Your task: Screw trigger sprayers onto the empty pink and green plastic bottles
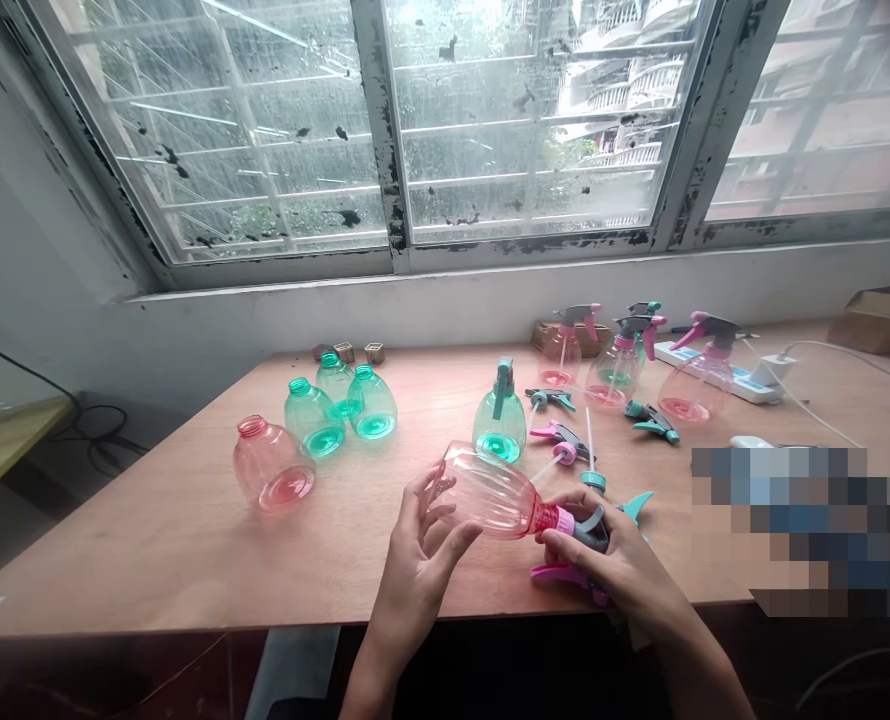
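A clear pink spray bottle [490, 492] lies on its side in the air over the table's front part, its neck to the right. My left hand [419, 560] is wrapped around its base end. At the neck, my right hand [614, 550] grips the pink collar and grey spray head [589, 530], which sits on the bottle mouth; how tightly it is screwed cannot be seen. Beneath the right hand lies a pink trigger [561, 573], and a teal spray head [593, 482] with its tube pointing up lies just behind. A green spray bottle [499, 425] with a head on stands behind the pink bottle.
Three green bottles without heads [316, 425] and a pink one [272, 465] stand at left. More loose spray heads [651, 422] lie right of centre. Several pink bottles with heads [696, 385] stand at back right, near a white power strip [752, 380] and cables. A blurred patch [812, 530] covers the right.
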The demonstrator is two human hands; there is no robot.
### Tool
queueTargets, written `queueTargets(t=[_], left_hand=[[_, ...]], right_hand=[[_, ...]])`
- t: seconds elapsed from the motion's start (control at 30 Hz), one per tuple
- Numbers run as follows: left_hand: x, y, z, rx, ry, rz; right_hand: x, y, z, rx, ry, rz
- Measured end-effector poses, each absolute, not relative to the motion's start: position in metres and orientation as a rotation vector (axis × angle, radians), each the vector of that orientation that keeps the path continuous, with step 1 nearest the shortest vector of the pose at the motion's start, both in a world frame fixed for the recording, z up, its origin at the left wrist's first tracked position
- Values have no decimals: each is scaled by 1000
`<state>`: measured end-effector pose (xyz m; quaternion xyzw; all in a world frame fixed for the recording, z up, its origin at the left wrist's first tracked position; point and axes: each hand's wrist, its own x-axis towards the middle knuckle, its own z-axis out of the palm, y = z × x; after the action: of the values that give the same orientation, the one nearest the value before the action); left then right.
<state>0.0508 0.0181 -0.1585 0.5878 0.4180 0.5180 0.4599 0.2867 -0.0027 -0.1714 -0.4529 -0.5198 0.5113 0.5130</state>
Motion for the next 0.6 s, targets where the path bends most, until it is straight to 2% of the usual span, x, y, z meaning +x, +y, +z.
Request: queueTargets(t=[0.2, 0.6], left_hand=[[51, 20, -160, 1633, 957, 1279], [51, 17, -160, 1482, 1037, 1172]], right_hand=[[291, 0, -173, -1084, -1247, 1203], [293, -2, -173, -1108, -1342, 1207]])
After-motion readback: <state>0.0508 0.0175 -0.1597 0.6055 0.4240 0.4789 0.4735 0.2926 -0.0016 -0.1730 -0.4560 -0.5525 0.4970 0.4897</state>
